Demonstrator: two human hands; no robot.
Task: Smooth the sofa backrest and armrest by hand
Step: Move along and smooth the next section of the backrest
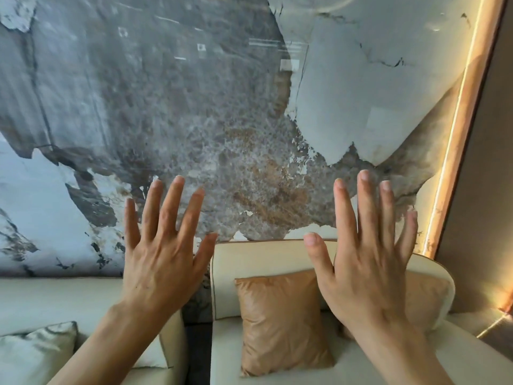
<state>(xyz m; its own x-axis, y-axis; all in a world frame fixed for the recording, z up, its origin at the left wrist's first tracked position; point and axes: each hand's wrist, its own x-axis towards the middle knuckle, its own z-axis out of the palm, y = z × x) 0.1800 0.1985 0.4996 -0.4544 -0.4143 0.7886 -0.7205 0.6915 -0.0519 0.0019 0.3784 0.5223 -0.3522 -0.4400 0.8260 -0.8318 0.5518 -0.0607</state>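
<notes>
While both hands — left [158, 262], right [363, 273] — hover spread, fingers splayed, cream piped sofa backrest [266, 262], tan square cushion [280, 320], veined marble wall [166, 107]

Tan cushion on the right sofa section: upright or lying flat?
Upright. The tan cushion stands on the seat, leaning back against the cream backrest, its full square face toward the camera.

We are seeing a sofa backrest [263, 257] standing against the wall [166, 107], right of centre. A cushion [280, 320] is leaning on it, sitting on the sofa seat [277, 380]. A second cushion [427, 298] is lying at the right end, by the armrest [441, 276]. Left of a gap, another sofa section [55, 298] is carrying a pillow [36, 354] at its lower left corner. Our left hand [163, 259] and right hand [361, 262] are hovering in front, spread flat.
</notes>
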